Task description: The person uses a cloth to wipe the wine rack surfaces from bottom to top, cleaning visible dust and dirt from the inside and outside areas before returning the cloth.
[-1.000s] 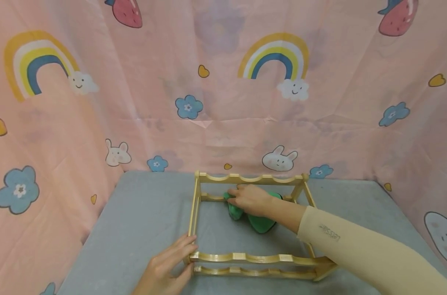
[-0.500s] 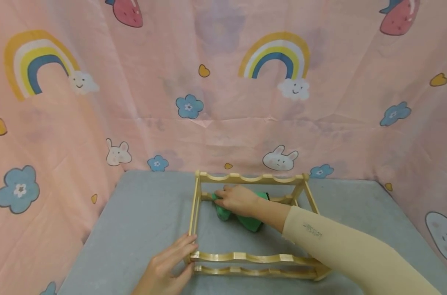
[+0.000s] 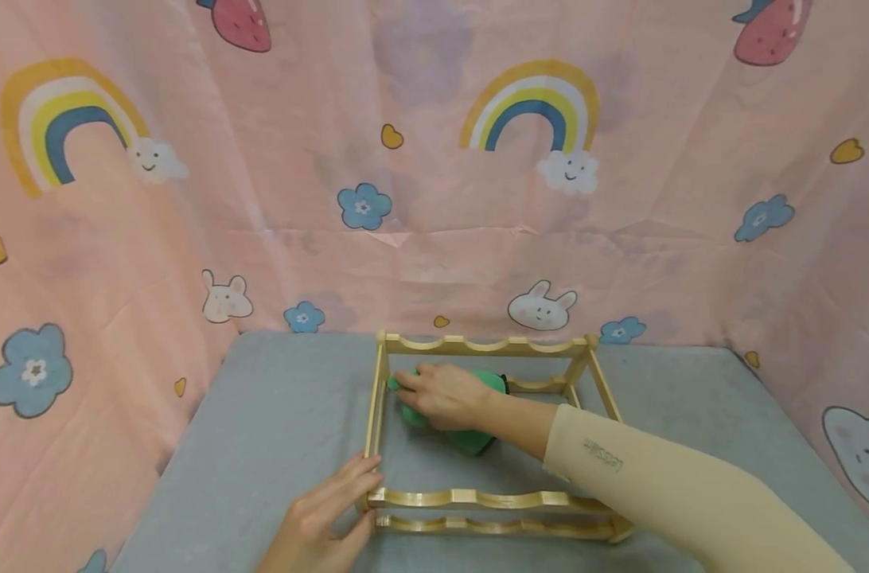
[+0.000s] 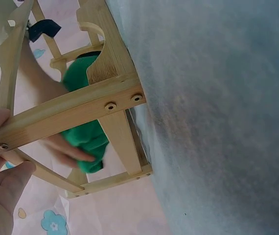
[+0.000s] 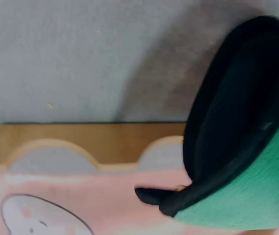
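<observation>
A green mitt [image 3: 470,442] with a black-edged opening is inside the frame of a wooden wine rack [image 3: 488,500]. My right hand [image 3: 445,398] grips the mitt from above, fingers toward its left end, close to the rack's left side. The mitt's dark hollow cuff and a small black loop fill the right part of the right wrist view, where the green cloth [image 5: 247,200] faces the camera. At the rack's near left corner, my left hand [image 3: 330,509] holds the wooden post; in the left wrist view its thumb and fingers lie around the bar [image 4: 61,115].
The rack stands on a grey cloth-covered table [image 3: 284,414]. Scalloped rails run along its front and back. Behind hangs a pink curtain [image 3: 434,263] printed with rainbows, rabbits and flowers. The right sleeve [image 3: 664,477] crosses over the rack's right side.
My right hand has moved left inside the rack, taking the green mitt with it toward the left side. The left hand stays on the rack's corner.
</observation>
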`<state>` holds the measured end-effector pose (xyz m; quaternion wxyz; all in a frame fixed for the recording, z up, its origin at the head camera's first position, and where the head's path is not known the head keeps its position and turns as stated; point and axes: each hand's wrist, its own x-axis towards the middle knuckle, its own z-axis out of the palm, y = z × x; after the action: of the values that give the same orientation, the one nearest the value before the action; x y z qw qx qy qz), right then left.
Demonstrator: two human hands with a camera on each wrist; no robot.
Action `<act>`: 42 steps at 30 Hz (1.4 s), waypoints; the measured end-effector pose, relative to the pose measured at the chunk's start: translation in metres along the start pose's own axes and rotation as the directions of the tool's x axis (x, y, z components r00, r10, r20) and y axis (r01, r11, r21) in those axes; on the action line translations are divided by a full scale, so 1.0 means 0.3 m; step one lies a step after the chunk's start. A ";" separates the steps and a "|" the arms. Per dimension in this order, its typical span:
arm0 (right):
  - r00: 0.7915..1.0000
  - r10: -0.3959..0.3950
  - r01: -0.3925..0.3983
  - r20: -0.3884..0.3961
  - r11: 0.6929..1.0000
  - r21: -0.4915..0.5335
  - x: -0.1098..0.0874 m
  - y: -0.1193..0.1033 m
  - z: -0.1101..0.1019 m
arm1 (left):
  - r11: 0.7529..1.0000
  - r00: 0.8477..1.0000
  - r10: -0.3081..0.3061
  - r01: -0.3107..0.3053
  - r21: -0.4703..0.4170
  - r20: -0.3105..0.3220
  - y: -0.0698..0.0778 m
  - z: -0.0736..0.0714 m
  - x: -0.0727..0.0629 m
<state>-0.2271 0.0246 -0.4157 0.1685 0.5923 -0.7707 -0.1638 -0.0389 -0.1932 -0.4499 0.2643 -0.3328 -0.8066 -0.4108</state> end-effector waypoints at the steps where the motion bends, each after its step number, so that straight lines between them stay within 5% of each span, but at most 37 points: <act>1: 0.999 -0.006 0.006 -0.032 1.000 -0.025 0.002 0.001 -0.012 | 1.000 1.000 0.000 0.000 0.002 -0.001 0.000 0.000 -0.002; 8: 0.991 0.012 -0.027 -0.135 0.993 -0.112 0.016 0.023 -0.086 | 1.000 1.000 0.012 -0.013 -0.015 -0.003 -0.007 0.001 -0.008; 19: 0.987 0.087 -0.103 -0.136 0.988 -0.113 0.004 0.082 -0.090 | 1.000 1.000 0.005 -0.005 -0.023 -0.004 -0.007 0.002 -0.010; 33: 0.993 0.096 -0.101 -0.067 0.992 -0.073 -0.159 0.181 -0.138 | 1.000 1.000 -0.024 0.024 -0.008 0.006 -0.001 0.003 -0.011; 42: 0.992 0.114 -0.115 -0.048 0.993 -0.013 -0.308 0.238 -0.154 | 0.998 0.997 0.068 -0.068 -0.010 -0.025 -0.033 0.022 -0.025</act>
<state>-0.2450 0.1290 -0.3483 0.2004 0.5495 -0.7978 -0.1461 -0.0425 -0.1944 -0.4633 0.2863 -0.3561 -0.7894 -0.4100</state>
